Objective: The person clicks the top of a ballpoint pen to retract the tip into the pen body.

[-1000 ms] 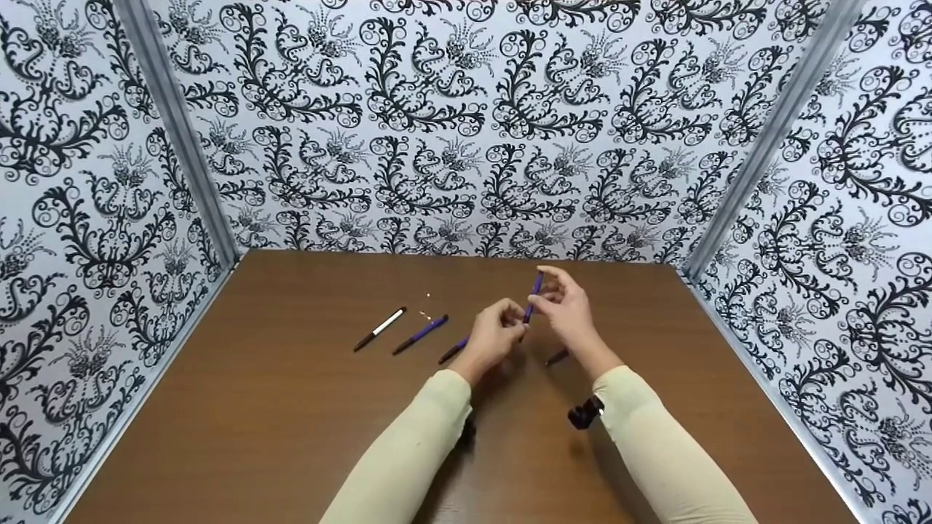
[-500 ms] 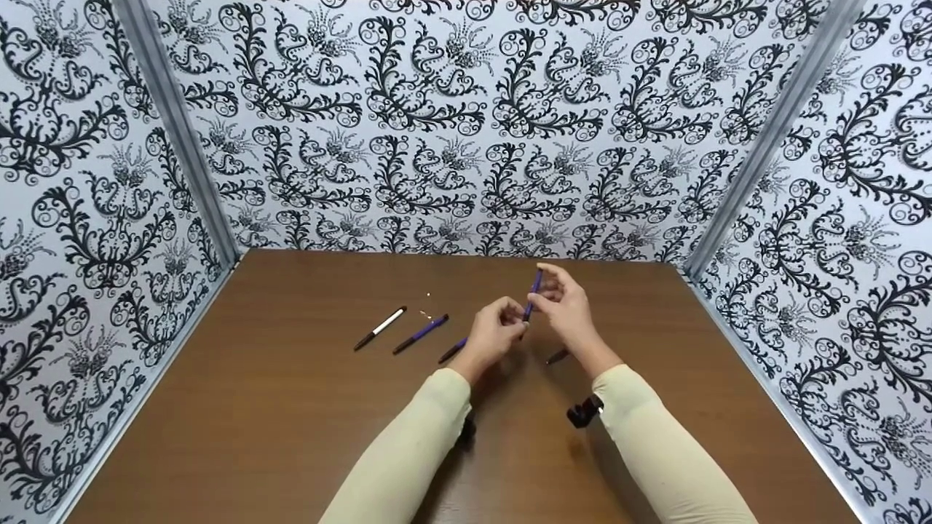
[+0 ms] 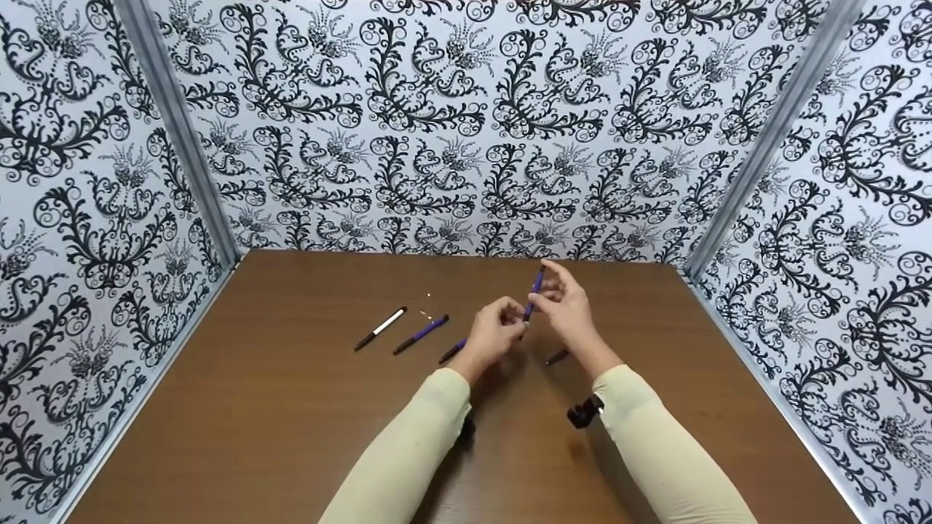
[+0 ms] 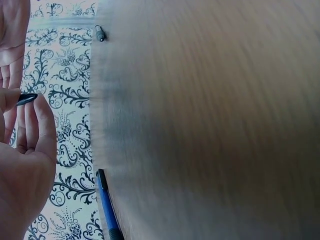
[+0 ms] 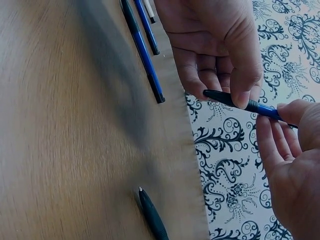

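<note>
In the head view my left hand (image 3: 495,331) pinches the black grip end of a blue ballpoint pen (image 3: 536,292) raised above the table. My right hand (image 3: 571,313) holds the pen's blue body between thumb and fingers, its index finger at the upper end. The right wrist view shows the pen's black tapered end (image 5: 220,97) poking out past my left thumb, with no metal point visible there. Mostly hidden by my left hand, another blue pen (image 3: 453,351) lies on the table. Under my right hand lies a pen with a dark end (image 3: 557,356); its metal point shows in the right wrist view.
Left of my hands, a white pen with black ends (image 3: 380,329) and a blue pen (image 3: 421,335) lie slanted on the brown table (image 3: 291,407). Small light specks (image 3: 427,314) show near them. Patterned walls (image 3: 451,145) enclose the back and sides.
My right index finger has risen slightly at the pen's upper end. The left hand and the pens on the table look unmoved.
</note>
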`<move>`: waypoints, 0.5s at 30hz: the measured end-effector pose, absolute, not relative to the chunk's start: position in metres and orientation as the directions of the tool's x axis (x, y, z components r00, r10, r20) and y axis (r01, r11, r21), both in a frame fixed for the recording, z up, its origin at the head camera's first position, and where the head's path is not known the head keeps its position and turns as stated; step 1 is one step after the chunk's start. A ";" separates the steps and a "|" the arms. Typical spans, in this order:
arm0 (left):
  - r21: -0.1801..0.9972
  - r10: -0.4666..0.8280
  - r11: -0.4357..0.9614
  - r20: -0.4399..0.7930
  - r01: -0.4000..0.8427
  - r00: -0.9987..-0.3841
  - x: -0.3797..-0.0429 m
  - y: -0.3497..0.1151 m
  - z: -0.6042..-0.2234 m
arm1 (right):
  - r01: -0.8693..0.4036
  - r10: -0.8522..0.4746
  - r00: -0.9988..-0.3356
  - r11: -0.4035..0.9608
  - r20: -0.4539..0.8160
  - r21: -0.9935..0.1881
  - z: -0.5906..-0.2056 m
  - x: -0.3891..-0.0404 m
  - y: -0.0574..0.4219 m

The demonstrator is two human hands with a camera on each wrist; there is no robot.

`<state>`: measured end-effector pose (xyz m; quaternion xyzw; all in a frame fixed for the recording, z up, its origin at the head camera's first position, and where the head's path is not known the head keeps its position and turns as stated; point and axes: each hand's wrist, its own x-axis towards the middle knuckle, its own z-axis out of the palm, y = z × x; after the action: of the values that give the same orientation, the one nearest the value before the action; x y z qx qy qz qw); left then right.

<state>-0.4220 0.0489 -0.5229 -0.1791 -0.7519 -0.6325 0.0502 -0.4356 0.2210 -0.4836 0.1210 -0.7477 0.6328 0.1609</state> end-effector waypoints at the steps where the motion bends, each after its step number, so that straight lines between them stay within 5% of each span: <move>1: 0.935 0.209 0.134 0.297 0.328 -0.932 -0.422 0.049 -0.523 | -0.379 0.025 -0.921 0.172 0.389 -0.909 -0.483 -0.435 0.221; 15: 0.941 0.209 0.139 0.277 0.309 -0.938 -0.421 0.047 -0.522 | -0.334 0.054 -0.938 0.117 0.342 -0.935 -0.487 -0.436 0.219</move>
<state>-0.4206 0.0465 -0.5224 -0.1718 -0.7538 -0.6331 0.0394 -0.4364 0.2194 -0.4874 0.0956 -0.7327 0.6575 0.1477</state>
